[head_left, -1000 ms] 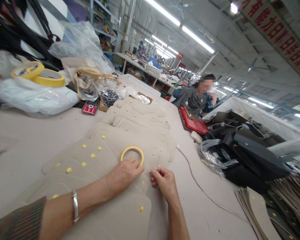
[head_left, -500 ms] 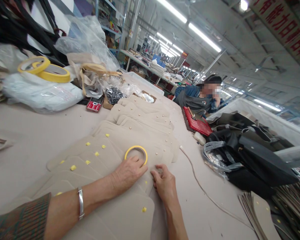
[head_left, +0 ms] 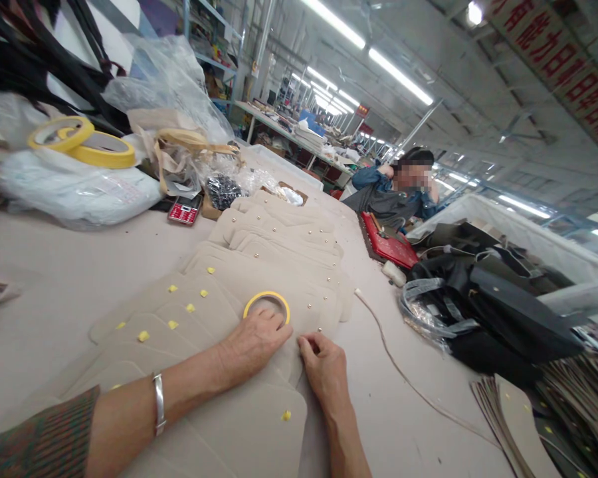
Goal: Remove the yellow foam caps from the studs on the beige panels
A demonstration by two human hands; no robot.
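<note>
A roll of yellow tape stands over a spread of overlapping beige panels. My left hand is closed on the roll's near side, knuckles up, partly covering it. Just to the right, my right hand is pinched, thumb against index finger, at the panels' right edge; whatever lies between those fingertips is too small to make out. Small yellow tape pieces dot the nearer panels. Farther panels carry small metal studs, one of them right above my right fingers.
More yellow tape rolls rest on a white plastic bag at left. A red calculator lies near them. At right are a cord, a red case, a black bag and stacked panels. Beyond sits a person.
My right thumb and index finger have come together in a pinch, and a stud now shows above them. The left hand still grips the roll. The seated person has raised an arm.
</note>
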